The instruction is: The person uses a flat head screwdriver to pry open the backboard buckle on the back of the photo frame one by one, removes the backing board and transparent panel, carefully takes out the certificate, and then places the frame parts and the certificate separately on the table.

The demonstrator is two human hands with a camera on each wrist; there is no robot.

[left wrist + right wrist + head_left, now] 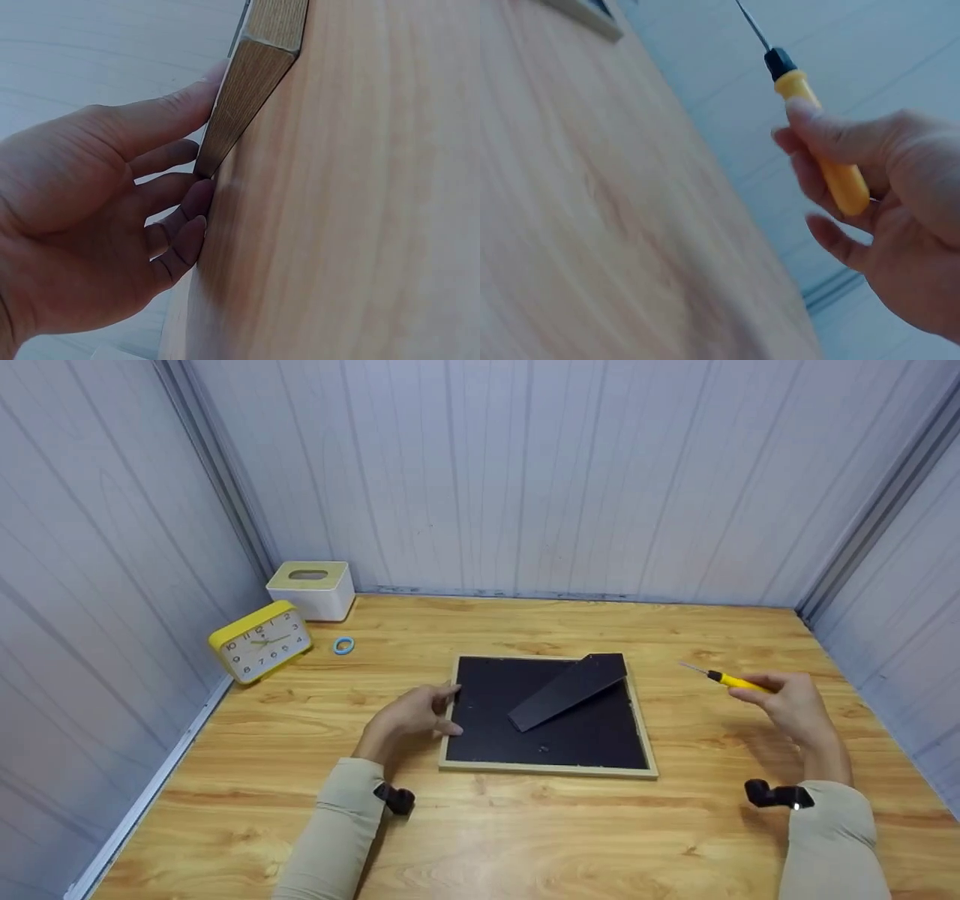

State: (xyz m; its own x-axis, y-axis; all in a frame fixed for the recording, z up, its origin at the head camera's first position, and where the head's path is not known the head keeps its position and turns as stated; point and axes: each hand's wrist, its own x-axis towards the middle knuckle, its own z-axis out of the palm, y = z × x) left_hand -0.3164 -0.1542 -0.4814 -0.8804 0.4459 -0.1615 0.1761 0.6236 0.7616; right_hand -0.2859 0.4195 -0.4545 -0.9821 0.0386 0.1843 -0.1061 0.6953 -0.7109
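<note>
Tabletop point(540, 832) under frame point(570, 735), screwdriver point(726, 679) in right hand point(796, 709)

The head view is evenly bright, with cool, bluish light on the white panelled walls point(487, 472) and pale glare on the near part of the yellow-brown wood-grained tabletop point(517, 832). Soft shadows fall near the bare right hand point(796, 712). Both wrist views are dimmer and hazier, the table grain smeared; the tan wooden frame edge point(251, 94) at left looks crisper.
</note>
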